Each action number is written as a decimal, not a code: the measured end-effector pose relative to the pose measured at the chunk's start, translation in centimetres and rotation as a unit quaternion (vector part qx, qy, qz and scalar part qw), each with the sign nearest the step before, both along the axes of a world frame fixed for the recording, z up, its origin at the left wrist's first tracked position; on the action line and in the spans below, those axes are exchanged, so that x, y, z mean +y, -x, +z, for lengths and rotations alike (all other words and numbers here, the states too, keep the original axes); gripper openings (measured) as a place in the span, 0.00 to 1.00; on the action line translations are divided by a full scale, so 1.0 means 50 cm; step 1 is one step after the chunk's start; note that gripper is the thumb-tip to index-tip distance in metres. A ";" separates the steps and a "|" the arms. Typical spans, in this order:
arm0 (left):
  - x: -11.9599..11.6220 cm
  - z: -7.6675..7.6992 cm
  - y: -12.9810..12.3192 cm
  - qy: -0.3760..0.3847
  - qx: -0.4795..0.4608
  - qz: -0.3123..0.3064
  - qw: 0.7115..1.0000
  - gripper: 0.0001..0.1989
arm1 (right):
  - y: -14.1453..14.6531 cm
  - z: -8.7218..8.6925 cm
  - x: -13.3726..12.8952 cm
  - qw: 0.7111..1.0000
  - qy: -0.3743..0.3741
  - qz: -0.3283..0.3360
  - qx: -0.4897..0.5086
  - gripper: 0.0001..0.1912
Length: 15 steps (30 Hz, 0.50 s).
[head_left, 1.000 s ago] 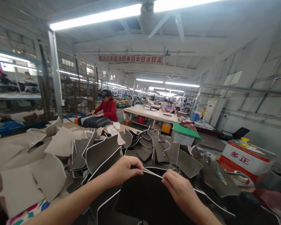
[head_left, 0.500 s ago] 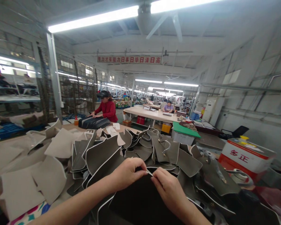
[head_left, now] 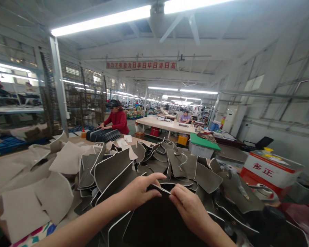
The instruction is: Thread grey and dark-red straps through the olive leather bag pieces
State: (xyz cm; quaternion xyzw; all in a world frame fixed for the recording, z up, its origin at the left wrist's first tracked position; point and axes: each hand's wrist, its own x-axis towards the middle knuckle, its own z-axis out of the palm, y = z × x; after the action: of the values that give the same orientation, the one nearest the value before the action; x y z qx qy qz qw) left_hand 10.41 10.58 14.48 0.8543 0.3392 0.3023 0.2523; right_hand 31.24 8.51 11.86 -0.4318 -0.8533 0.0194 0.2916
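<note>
Left hand (head_left: 137, 192) in a narrow pinch on the white-piped top edge (head_left: 161, 188) of a dark bag panel (head_left: 154, 219), fingers (head_left: 154, 178) curled over it; right hand (head_left: 190, 209) also narrow on the same edge, near the left. Panel directly below and between both hands. Beyond the hands, a heap of olive-grey piped panels (head_left: 113, 173); left of the left hand, beige felt pieces (head_left: 64, 157); right of the right hand, a panel with metal hardware (head_left: 238, 192). Far ahead of the hands, a co-worker in red (head_left: 117, 121) with both hands on a dark stack (head_left: 103, 135).
</note>
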 end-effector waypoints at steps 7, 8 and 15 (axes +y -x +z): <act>0.003 -0.002 -0.009 -0.058 0.055 0.016 0.997 0.08 | 0.006 -0.008 -0.001 1.000 0.015 0.009 0.014 0.08; 0.001 -0.004 -0.011 -0.060 0.051 0.026 0.997 0.08 | 0.009 -0.009 -0.001 1.000 0.020 0.010 0.018 0.08; -0.023 -0.022 -0.036 -0.081 0.009 0.039 0.996 0.06 | 0.033 -0.010 -0.019 0.998 -0.005 0.030 0.063 0.07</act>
State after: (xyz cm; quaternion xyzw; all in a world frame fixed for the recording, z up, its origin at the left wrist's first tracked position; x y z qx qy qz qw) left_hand 12.20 9.45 13.38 0.8609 0.3485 0.3308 0.1672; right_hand 29.58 7.58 11.38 -0.4029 -0.8458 0.0508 0.3461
